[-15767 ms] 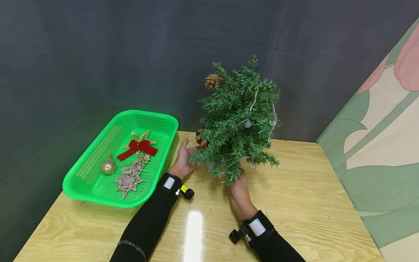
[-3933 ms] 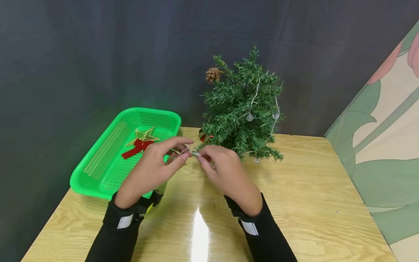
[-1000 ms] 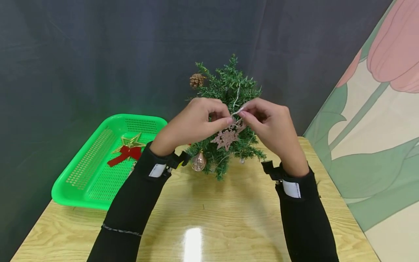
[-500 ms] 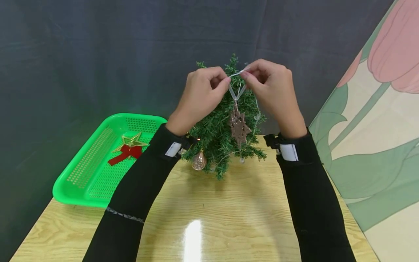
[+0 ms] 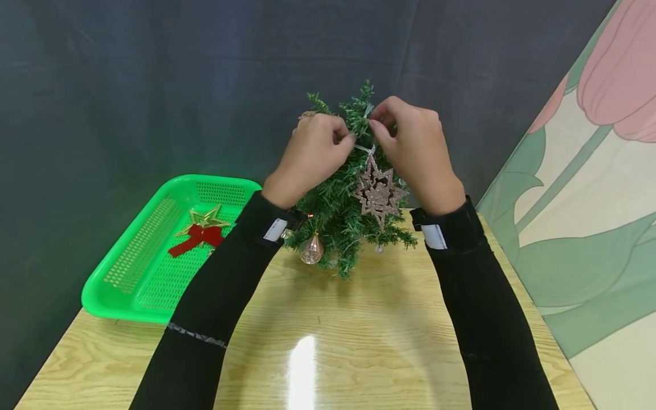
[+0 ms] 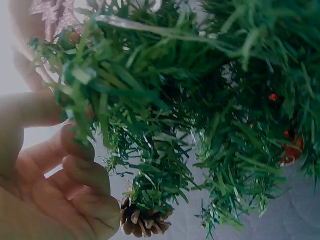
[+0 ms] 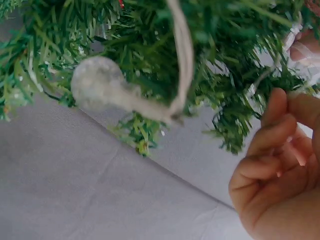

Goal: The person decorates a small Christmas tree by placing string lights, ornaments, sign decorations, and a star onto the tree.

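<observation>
A glittery pink star ornament (image 5: 379, 193) hangs by a pale ribbon (image 5: 365, 149) before the small Christmas tree (image 5: 333, 199). My left hand (image 5: 315, 151) pinches the ribbon's left side, beside a branch. On the other side, my right hand (image 5: 412, 148) has thumb and forefinger together at the ribbon's upper right; the contact is partly hidden. The left wrist view shows that hand's fingertips (image 6: 77, 145) against green needles. In the right wrist view the fingertips (image 7: 275, 105) meet close to a thin white strand. A clear pink bauble (image 5: 311, 249) hangs low on the tree.
At left, a green basket (image 5: 94, 296) holds a gold star (image 5: 207, 216) and a red bow (image 5: 197, 239). A pine cone (image 6: 145, 220) and string lights (image 7: 97, 82) are on the tree. A dark curtain (image 5: 205, 85) stands behind the wooden table (image 5: 328, 353).
The star ornament and bauble have left the basket; the bauble hangs on the tree. Lately both hands rose with the ornament's ribbon, then came in around an upper branch as the ornament turned.
</observation>
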The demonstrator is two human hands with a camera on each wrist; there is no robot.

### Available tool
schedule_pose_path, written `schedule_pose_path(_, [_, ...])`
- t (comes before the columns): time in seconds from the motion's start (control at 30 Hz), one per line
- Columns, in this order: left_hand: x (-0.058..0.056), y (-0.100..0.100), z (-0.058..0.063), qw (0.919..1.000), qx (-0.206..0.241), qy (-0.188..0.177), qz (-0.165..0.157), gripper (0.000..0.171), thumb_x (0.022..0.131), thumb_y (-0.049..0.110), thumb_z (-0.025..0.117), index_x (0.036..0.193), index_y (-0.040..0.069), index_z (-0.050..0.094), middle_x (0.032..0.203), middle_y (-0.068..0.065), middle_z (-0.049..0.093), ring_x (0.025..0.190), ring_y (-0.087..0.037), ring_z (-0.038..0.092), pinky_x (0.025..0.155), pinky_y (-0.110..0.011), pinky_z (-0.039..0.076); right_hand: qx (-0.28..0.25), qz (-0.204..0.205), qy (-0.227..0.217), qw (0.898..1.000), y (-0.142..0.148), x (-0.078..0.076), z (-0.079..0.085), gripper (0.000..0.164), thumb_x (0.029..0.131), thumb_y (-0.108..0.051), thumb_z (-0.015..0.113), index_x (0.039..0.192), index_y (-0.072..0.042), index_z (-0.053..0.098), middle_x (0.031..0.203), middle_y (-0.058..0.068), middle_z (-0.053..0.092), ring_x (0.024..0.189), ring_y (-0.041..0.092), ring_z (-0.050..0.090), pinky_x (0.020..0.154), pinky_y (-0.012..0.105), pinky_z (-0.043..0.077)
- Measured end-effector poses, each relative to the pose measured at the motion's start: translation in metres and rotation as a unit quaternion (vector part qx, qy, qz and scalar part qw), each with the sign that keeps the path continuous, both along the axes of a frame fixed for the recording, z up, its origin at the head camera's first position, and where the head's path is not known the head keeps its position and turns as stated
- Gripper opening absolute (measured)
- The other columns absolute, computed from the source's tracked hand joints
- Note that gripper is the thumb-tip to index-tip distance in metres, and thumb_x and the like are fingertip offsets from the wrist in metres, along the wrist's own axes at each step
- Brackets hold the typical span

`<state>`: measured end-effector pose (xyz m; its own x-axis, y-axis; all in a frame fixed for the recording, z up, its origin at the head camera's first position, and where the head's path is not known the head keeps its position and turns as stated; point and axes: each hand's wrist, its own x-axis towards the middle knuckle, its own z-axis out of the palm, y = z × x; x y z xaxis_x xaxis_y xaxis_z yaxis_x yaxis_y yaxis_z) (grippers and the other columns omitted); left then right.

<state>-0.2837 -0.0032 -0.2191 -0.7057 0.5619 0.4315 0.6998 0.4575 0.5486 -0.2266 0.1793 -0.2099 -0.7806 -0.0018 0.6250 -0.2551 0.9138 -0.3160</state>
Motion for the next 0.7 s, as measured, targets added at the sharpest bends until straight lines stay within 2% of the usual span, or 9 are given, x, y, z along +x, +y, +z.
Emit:
schedule_pose_path(0.1, [0.004, -0.002, -0.002, 0.9999, 0.008, -0.009, -0.004, 0.024, 0.108, 0.029, 0.056, 0.096, 0.014, 0.070, 0.075, -0.004, 0.054, 0.062, -0.022, 0.044, 0.064, -0.032, 0.032, -0.030, 0.000, -0.031, 0.999, 0.008, 0.016, 0.000, 0.026, 0.107, -0.024, 0.058, 0.121, -0.006, 0.068, 0.096, 0.011, 0.071, 0.075, 0.024, 0.061, 0.069, 0.033, 0.043])
schedule_pose_path(0.2, [0.010, -0.009, -0.007, 0.9998, 0.014, -0.011, -0.006, 0.022, 0.108, 0.031, 0.056, 0.102, 0.015, 0.070, 0.082, -0.003, 0.055, 0.068, -0.020, 0.047, 0.068, -0.033, 0.035, -0.056, -0.002, -0.046, 0.997, 0.015, 0.032, -0.004, 0.026, 0.107, -0.027, 0.057, 0.119, -0.008, 0.070, 0.095, 0.008, 0.071, 0.075, 0.020, 0.060, 0.069, 0.030, 0.043])
schedule_pose_path(0.4, [0.020, -0.027, -0.021, 0.9996, 0.025, -0.003, -0.014, 0.020, 0.108, 0.026, 0.055, 0.109, 0.011, 0.070, 0.090, -0.005, 0.056, 0.077, -0.021, 0.048, 0.075, -0.037, 0.039, -0.049, 0.001, -0.029, 0.998, 0.024, 0.048, -0.025, 0.023, 0.106, -0.023, 0.058, 0.109, -0.008, 0.074, 0.092, 0.007, 0.072, 0.075, 0.017, 0.059, 0.069, 0.027, 0.042])
schedule_pose_path(0.5, [0.025, -0.035, -0.031, 0.9992, 0.037, 0.002, -0.014, 0.018, 0.107, 0.023, 0.057, 0.109, 0.010, 0.070, 0.092, -0.005, 0.056, 0.080, -0.021, 0.049, 0.075, -0.037, 0.040, -0.063, -0.017, -0.018, 0.998, 0.032, 0.052, -0.038, 0.022, 0.106, -0.021, 0.058, 0.107, -0.007, 0.075, 0.091, 0.009, 0.071, 0.075, 0.018, 0.059, 0.069, 0.025, 0.041])
schedule_pose_path(0.6, [0.033, -0.045, -0.046, 0.9969, 0.075, 0.022, -0.014, 0.016, 0.106, 0.017, 0.057, 0.105, 0.007, 0.070, 0.092, -0.005, 0.057, 0.081, -0.020, 0.051, 0.076, -0.035, 0.043, -0.085, -0.051, -0.010, 0.995, 0.045, 0.054, -0.053, 0.023, 0.105, -0.020, 0.058, 0.105, -0.005, 0.075, 0.087, 0.012, 0.070, 0.073, 0.019, 0.057, 0.068, 0.024, 0.040])
schedule_pose_path(0.67, [0.043, -0.053, -0.059, 0.9937, 0.103, 0.034, -0.026, 0.014, 0.104, 0.011, 0.058, 0.100, 0.006, 0.070, 0.088, -0.004, 0.059, 0.078, -0.019, 0.054, 0.073, -0.032, 0.046, -0.092, -0.080, -0.027, 0.992, 0.056, 0.057, -0.067, 0.025, 0.106, -0.021, 0.056, 0.103, -0.004, 0.075, 0.084, 0.013, 0.069, 0.069, 0.020, 0.055, 0.065, 0.025, 0.039])
schedule_pose_path(0.7, [0.050, -0.058, -0.066, 0.9928, 0.109, 0.032, -0.037, 0.013, 0.103, 0.009, 0.059, 0.096, 0.006, 0.071, 0.085, -0.002, 0.060, 0.074, -0.016, 0.054, 0.070, -0.030, 0.047, -0.091, -0.093, -0.049, 0.990, 0.063, 0.059, -0.075, 0.027, 0.106, -0.021, 0.055, 0.101, -0.003, 0.074, 0.083, 0.014, 0.069, 0.066, 0.020, 0.054, 0.063, 0.026, 0.039])
